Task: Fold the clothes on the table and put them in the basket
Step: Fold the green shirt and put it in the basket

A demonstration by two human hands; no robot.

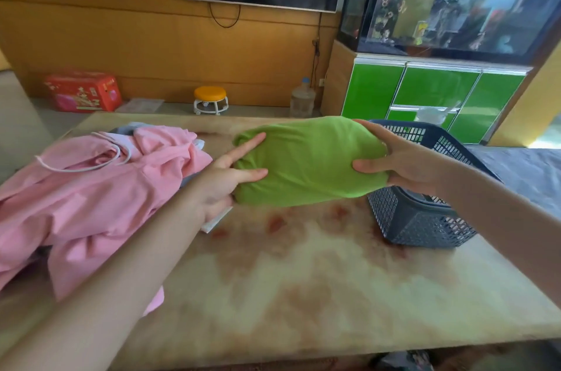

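The marbled table (303, 294) is filling most of the view, and everything is happening across its far half. Over at the left edge, a big crumpled pink garment (91, 203) is lying unfolded in a heap and spilling towards the near side, with a scrap of grey cloth (130, 127) peeking out behind it at the far left corner. In the middle, the folded green garment (306, 164) is being held as a plump bundle between both hands, its right end reaching up against the left rim of the basket. Whether it is hanging clear of the tabletop I cannot tell for certain. The dark mesh basket (419, 218) is sitting by the right edge, towards the far right corner, and it is tilting a little.

Now the hands. The left hand (224, 179) is gripping the bundle's left end, thumb and forefinger lying on top, the remaining fingers tucking beneath. The right hand (403, 164) is clasping the right end, thumb pressing into the near side and fingers wrapping over the far side. A white drawstring (91, 168) is looping across the pink heap.
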